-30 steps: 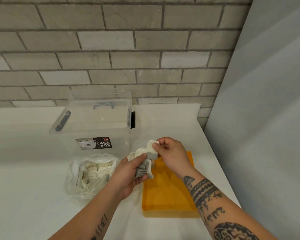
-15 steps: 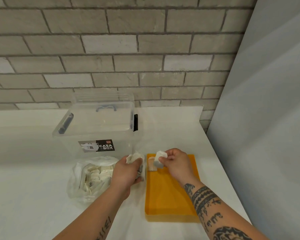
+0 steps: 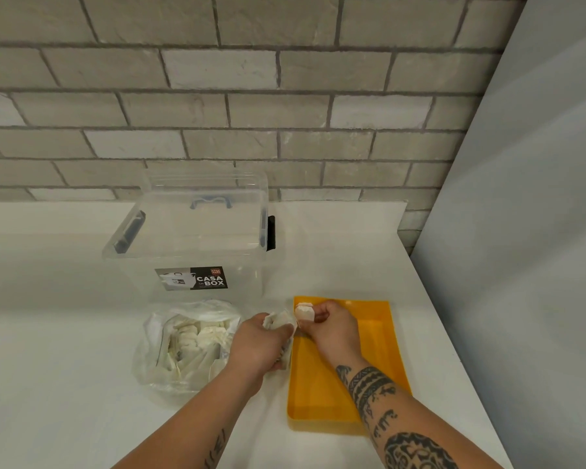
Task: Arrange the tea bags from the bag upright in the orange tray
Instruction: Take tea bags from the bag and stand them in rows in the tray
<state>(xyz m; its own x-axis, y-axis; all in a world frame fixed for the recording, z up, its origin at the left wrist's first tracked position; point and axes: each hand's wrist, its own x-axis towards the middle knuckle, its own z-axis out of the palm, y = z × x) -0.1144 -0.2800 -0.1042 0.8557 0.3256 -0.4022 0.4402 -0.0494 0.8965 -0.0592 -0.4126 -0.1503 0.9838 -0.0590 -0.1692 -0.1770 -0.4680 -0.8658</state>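
Observation:
An orange tray (image 3: 379, 360) lies on the white counter, right of centre. My right hand (image 3: 332, 328) is over the tray's far left corner, pinching one white tea bag (image 3: 303, 312) held upright against that corner. My left hand (image 3: 261, 343) sits just left of the tray's edge, closed around a small bunch of tea bags (image 3: 278, 321). A clear plastic bag (image 3: 183, 346) with several white tea bags lies open to the left of my left hand.
A clear lidded storage box (image 3: 197, 245) with a "CASA BOX" label stands behind the bag. A brick wall runs along the back. A grey panel (image 3: 521, 231) borders the counter's right edge, close to the tray.
My right hand moved down and forward with one tea bag, from above the tray to its far left corner. My left hand lowered with its bunch to the tray's left edge.

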